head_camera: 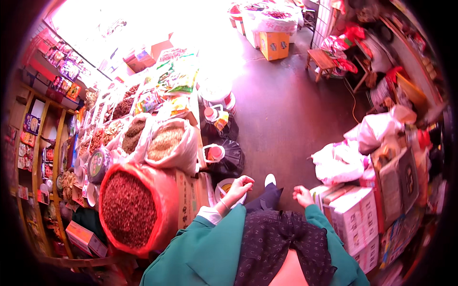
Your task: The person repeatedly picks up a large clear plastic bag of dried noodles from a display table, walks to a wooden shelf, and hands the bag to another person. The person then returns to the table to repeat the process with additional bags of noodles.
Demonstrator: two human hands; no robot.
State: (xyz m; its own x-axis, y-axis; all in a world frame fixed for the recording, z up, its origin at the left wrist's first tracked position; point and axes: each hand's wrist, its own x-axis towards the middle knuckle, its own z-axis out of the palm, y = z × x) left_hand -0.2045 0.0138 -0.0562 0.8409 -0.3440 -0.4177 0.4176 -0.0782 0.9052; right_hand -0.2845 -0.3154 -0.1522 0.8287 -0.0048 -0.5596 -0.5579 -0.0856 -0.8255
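Note:
My left hand (239,188) hangs in front of me over the aisle's left side, loosely bent and holding nothing. A tub (223,186) with something yellow in it stands below and behind it. My right hand (302,196) is also empty, its fingers half curled, close to stacked white cartons (354,211). To my left, a large red-lined sack (164,207) is full of dark red dried flakes or peppercorns. Beyond it sits a white sack (182,150) of tan grain or seeds, beside another sack (134,137) of brown seeds.
Oil jugs in black bags (225,157) line the aisle's left edge. The dark floor (282,118) runs ahead to a yellow carton (274,45). White plastic bags (340,162) and a wooden stool (321,60) border the right. Shelves (35,161) of packets stand far left.

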